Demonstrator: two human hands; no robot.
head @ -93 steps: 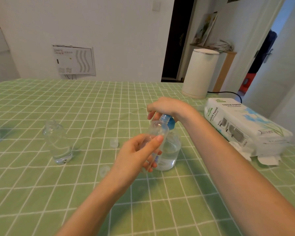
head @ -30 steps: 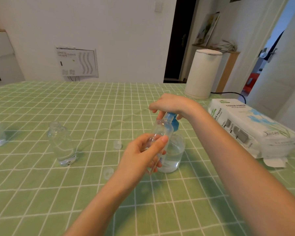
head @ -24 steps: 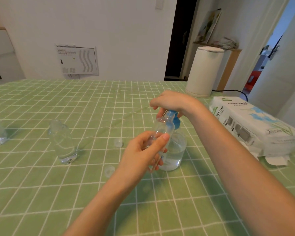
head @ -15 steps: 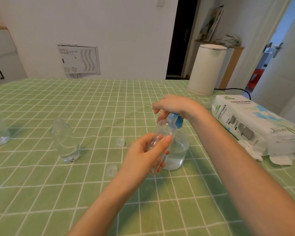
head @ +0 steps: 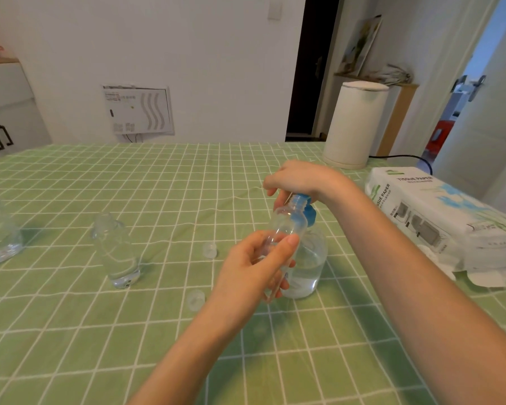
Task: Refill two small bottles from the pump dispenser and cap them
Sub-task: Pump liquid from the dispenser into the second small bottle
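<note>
Head view, centre of frame: left hand (head: 256, 266) is wrapped around a small clear bottle (head: 287, 229), tilted so its open mouth sits up against the blue pump head (head: 303, 207) of the dispenser (head: 307, 264). Right hand (head: 300, 178) is folded over the top of the pump, fingers curled down around it; palm on the plunger.

Change over the last few seconds: very little in the hands themselves. Same grips and same bottle-to-nozzle alignment throughout; the whole scene sits slightly differently in frame, which reads as head motion. The right hand rides a touch higher or lower on the pump between pictures, consistent with repeated pump strokes. Fill level inside the held bottle cannot be read; clear liquid in clear plastic.

Judgement: first bottle mid-fill, not done.

Second small bottle (head: 116, 252) stands uncapped at centre left, well apart from the hands, with only a little liquid at its base. Two clear caps lie loose on the green checked tablecloth (head: 70, 331): one (head: 209, 249) just left of the held bottle, one (head: 195, 299) lower, near the left wrist. Both cappings remain.
</note>
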